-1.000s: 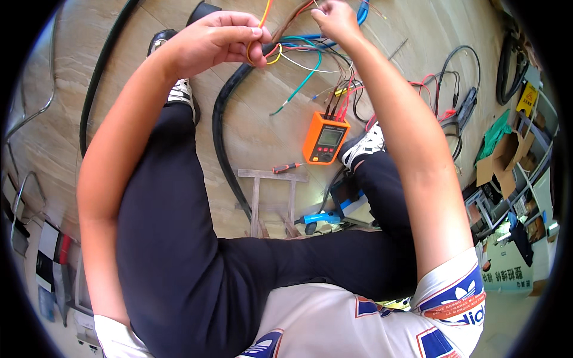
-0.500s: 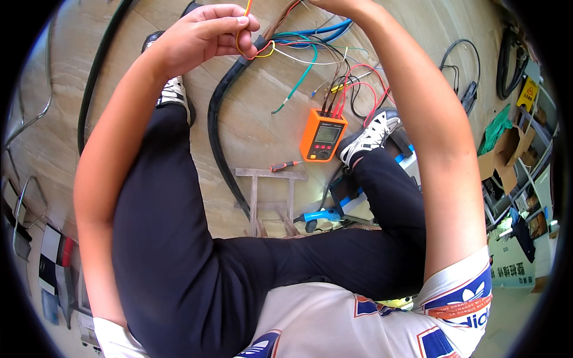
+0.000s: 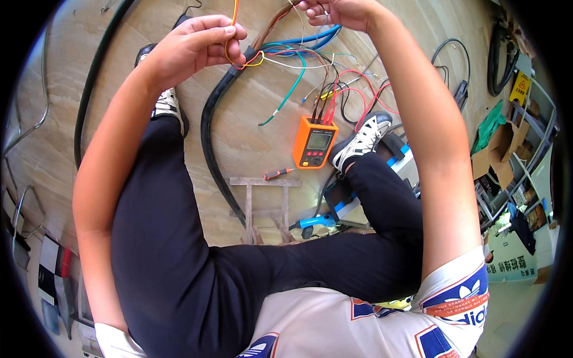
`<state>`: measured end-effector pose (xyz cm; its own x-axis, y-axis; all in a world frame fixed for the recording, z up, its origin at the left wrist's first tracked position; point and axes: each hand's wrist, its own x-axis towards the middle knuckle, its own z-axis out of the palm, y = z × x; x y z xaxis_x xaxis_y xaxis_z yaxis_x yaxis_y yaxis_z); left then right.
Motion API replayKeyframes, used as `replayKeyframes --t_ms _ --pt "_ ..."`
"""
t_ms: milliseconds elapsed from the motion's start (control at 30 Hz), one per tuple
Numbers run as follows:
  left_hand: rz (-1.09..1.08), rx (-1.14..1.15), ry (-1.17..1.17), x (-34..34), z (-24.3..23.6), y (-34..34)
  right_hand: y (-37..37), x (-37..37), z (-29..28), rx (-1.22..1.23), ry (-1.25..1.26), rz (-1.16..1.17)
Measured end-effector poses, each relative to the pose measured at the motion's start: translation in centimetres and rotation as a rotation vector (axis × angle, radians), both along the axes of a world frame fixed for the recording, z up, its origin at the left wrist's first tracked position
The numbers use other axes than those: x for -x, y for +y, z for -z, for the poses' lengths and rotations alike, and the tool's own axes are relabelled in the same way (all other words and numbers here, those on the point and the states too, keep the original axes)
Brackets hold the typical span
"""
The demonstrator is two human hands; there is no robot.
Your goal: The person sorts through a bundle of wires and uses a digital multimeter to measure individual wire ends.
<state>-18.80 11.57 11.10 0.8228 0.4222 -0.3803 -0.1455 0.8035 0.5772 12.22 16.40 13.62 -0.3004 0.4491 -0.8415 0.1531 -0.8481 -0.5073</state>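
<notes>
Slim, plastic-coated red and yellow wires (image 3: 236, 9) rise from the stripped end of a thick, smooth black cable (image 3: 207, 119), up near the top of the floor between the person's feet. The left hand (image 3: 203, 45) pinches them between thumb and forefinger, the other fingers loosely curled. The right hand (image 3: 343, 13) is up at the top edge, fingers bent close by a thin pale strand; I cannot tell whether it grips that. Glossy blue wires (image 3: 313, 39) and a curving green wire (image 3: 292, 100) fan out from the cable end. Below them sits a boxy orange meter (image 3: 315, 143), dark and red leads looping from its top. A screwdriver (image 3: 276, 175) lies near a rough, greyish wooden frame (image 3: 256, 181). Underneath runs a beige, veined tile floor (image 3: 256, 149); off to the right, an open cardboard box (image 3: 498, 156) stands by cluttered metal shelving (image 3: 540, 146).
</notes>
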Motion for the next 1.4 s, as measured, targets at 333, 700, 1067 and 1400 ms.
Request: replayKeyframes --t_ms 333,700,1067,1400 --pt "-0.132 0.058 0.071 -2.3 -1.9 -0.1 -5.9 6.5 0.8 -0.253 -0.034 0.254" --pt "-0.428 0.084 0.091 -0.7 0.4 0.0 -4.2 0.7 0.9 -0.435 -0.036 0.529" --pt "0.113 0.052 0.082 -0.1 -0.7 -1.1 -10.5 -5.8 5.2 -0.348 -0.580 -0.436" --pt "0.288 -0.005 0.027 -0.4 -2.0 -1.4 -9.3 -2.8 4.3 -0.588 -0.519 -0.351"
